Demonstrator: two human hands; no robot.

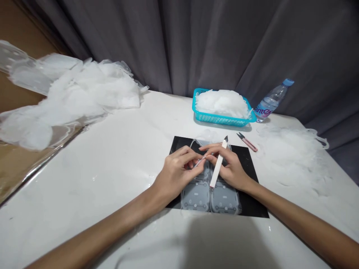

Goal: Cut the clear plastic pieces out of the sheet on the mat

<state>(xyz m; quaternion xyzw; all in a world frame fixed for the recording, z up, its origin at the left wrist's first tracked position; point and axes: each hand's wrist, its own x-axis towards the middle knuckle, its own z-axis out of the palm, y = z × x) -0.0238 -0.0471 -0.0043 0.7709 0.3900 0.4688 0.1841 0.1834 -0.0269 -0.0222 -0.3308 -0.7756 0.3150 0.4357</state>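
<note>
A translucent moulded plastic sheet (195, 195) with rounded square panels lies over the black mat (252, 201). My left hand (182, 168) is closed above it, thumb and fingers pinching a thin translucent edge. My right hand (228, 166) meets it there, its fingertips at the same edge. Held across the right hand's fingers is a craft knife (218, 166) with a flat white handle, its dark pointed tip facing away from me. The hands cover the middle of the sheet, so whether the pinched edge belongs to it or to a separate piece is hidden.
A turquoise basket (224, 120) piled with white translucent pieces stands at the back, beside a water bottle (270, 102). Small pink-handled thread snips (247, 142) lie behind the mat. Heaped translucent pieces (84, 87) fill the left; thin scraps (297, 157) spread at right.
</note>
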